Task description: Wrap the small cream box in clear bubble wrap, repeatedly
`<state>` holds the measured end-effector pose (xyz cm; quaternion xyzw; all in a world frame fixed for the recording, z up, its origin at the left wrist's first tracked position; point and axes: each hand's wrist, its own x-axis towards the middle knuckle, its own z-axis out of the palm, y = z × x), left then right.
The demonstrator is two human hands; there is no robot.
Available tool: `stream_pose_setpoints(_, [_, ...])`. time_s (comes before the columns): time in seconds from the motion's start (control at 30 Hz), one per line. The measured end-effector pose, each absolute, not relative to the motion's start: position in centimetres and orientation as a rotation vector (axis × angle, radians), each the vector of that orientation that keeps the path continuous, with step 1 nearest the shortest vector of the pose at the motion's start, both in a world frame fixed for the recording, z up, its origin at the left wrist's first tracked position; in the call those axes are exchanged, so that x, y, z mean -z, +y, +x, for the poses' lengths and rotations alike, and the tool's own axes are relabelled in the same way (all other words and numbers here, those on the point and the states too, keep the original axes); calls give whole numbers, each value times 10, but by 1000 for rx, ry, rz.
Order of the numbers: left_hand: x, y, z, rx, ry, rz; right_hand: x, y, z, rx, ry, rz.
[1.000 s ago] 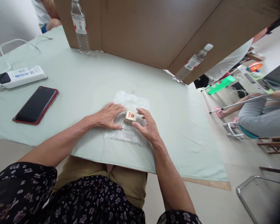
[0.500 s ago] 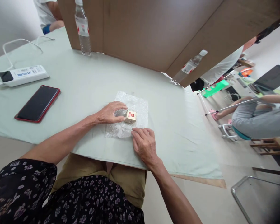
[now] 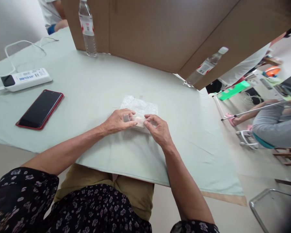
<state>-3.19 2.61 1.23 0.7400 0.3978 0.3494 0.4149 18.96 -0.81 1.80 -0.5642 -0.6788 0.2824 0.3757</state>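
Observation:
A sheet of clear bubble wrap (image 3: 141, 105) lies on the pale green table (image 3: 92, 87), its near edge folded up over a small tan box (image 3: 139, 121). The box shows only faintly through the wrap. My left hand (image 3: 117, 120) presses the wrap against the box's left side. My right hand (image 3: 158, 128) pinches the folded wrap down over the box's right side. Both hands touch the wrapped box from opposite sides.
A red-cased phone (image 3: 40, 109) and a white power strip (image 3: 26, 79) lie at the left. Two water bottles (image 3: 87, 27) (image 3: 205, 67) stand against a tall cardboard wall (image 3: 160, 32). Another person sits at the right (image 3: 274, 124), and a sleeve shows at top left (image 3: 52, 13).
The near half of the bubble wrap has been folded up over the box, which now shows only faintly. My right hand moved from the wrap's near edge up onto the box.

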Motion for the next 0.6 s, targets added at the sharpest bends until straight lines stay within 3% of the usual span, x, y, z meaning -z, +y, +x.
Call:
stream_pose_setpoints(0.13, [-9,24,-24,-894,1043,1701,-8,-9,185,-852,-1584,-1409])
stream_pose_setpoints(0.6, [-10,21,-21,-980,1054,1577,-4,-25,175,-737,-1556,-1365])
